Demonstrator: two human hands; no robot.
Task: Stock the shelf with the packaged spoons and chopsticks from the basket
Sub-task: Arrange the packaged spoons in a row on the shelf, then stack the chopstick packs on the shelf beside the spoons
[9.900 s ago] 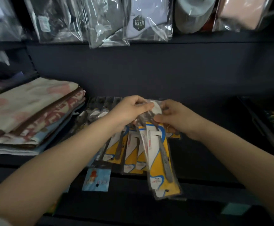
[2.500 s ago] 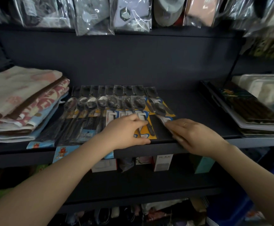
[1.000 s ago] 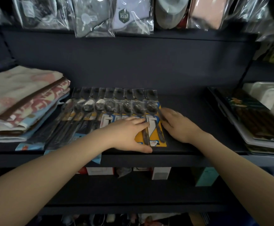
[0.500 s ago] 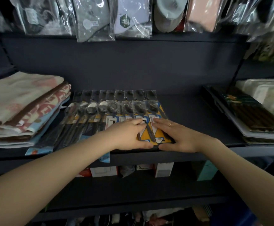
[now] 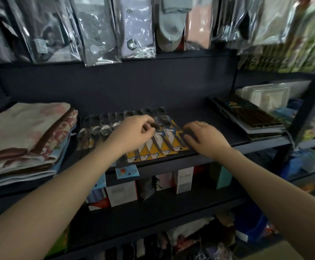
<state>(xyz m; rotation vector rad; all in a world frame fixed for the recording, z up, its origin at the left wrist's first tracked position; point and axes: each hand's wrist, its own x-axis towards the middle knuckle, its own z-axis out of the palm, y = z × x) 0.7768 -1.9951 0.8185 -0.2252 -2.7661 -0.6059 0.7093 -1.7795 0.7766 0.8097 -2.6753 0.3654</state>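
Observation:
A row of packaged spoons [image 5: 164, 146] on yellow and white cards lies fanned out on the dark shelf [image 5: 173, 162], overlapping one another. My left hand [image 5: 132, 135] hovers over the middle of the row with its fingers curled, and thumb and fingertips pinch the top of one spoon pack near its bowl. My right hand [image 5: 205, 139] rests at the right end of the row, its bent fingertips touching the edge of the last pack. Flat dark packs of brown chopsticks [image 5: 250, 117] lie further right on the same shelf. The basket is out of view.
Folded patterned cloths [image 5: 25, 132] are stacked left of the spoons. Clear bagged goods [image 5: 100, 30] hang above. Small boxes [image 5: 122, 192] stand on the shelf below. White lidded containers [image 5: 265, 94] sit behind the chopsticks, beside a dark upright post [image 5: 310, 98].
My left hand has lifted off the cards' lower ends and moved up the row to pinch a pack. My right hand has slid off the packs to their right edge.

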